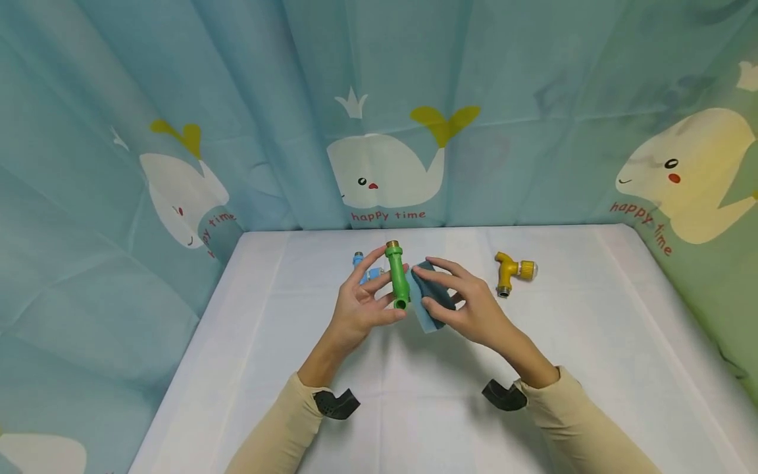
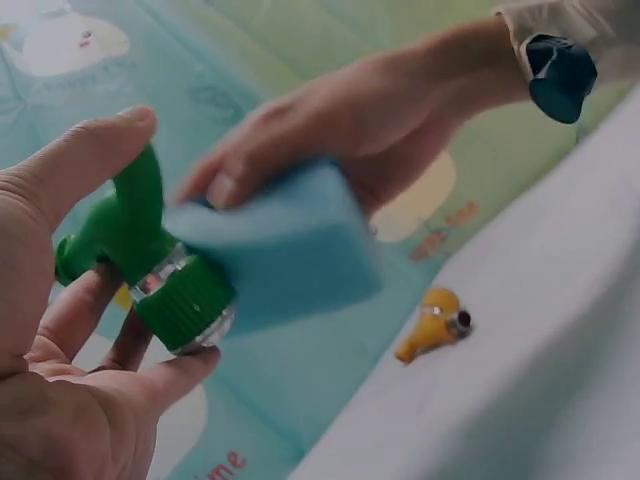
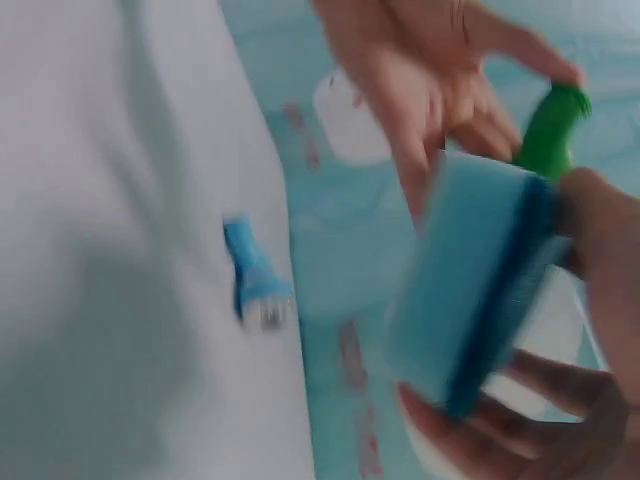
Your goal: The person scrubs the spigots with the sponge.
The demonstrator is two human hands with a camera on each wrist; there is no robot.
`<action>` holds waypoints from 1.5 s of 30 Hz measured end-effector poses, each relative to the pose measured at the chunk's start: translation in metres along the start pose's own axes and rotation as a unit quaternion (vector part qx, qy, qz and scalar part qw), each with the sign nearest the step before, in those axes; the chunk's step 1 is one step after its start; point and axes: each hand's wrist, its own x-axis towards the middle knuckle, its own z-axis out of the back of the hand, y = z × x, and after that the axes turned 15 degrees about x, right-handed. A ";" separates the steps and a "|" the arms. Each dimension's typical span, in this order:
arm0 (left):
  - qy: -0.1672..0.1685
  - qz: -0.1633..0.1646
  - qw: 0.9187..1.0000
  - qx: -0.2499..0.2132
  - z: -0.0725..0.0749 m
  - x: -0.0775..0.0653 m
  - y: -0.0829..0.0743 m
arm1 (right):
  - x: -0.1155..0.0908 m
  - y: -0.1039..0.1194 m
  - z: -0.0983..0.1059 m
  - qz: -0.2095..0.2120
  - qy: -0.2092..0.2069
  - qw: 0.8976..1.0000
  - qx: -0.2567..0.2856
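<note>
My left hand (image 1: 360,309) holds a green tap (image 1: 397,273) between thumb and fingers, lifted off the table. In the left wrist view the green tap (image 2: 135,225) shows its ribbed knob and clear end cap, with the thumb on its spout. A blue sponge (image 1: 428,296) with a darker scouring layer is gripped by my right hand (image 1: 474,306), just right of the tap. The right wrist view shows the sponge (image 3: 470,270) blurred and partly covering the tap; whether the two touch I cannot tell.
A light blue tap (image 1: 372,272) lies behind my left hand, partly hidden. Off to the right on the white table (image 1: 284,368) lies a yellow tap (image 1: 510,273). A blue curtain (image 1: 266,178) with whale prints hangs along the table's back edge.
</note>
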 end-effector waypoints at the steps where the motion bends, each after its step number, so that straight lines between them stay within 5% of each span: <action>1: 0.002 0.000 1.000 0.000 0.000 0.000 -0.001 | 0.000 0.000 0.001 -0.007 0.005 1.000 -0.004; 8: 0.018 -0.003 1.000 0.004 0.000 -0.001 -0.004 | 0.000 0.000 0.003 -0.042 0.000 0.998 0.054; 12: 0.012 -0.005 1.000 0.018 0.001 -0.001 -0.005 | -0.003 -0.001 -0.001 -0.039 -0.015 0.999 0.028; 24: -0.029 0.018 0.999 0.029 0.001 -0.001 0.001 | -0.006 0.005 -0.016 0.039 -0.064 0.997 -0.006; 31: -0.051 0.008 0.998 0.035 -0.001 0.000 -0.004 | -0.003 0.006 -0.016 0.048 -0.047 0.997 -0.039; 36: -0.048 0.009 0.998 0.044 0.000 0.000 -0.005 | 0.001 0.010 -0.014 0.083 -0.044 0.996 -0.013; 42: -0.057 0.033 0.997 0.046 0.001 0.000 -0.001 | -0.008 -0.002 -0.003 0.041 -0.043 0.998 -0.035; 45: -0.055 0.058 0.997 0.013 0.002 -0.001 0.003 | -0.011 -0.004 0.005 0.024 -0.063 0.997 -0.022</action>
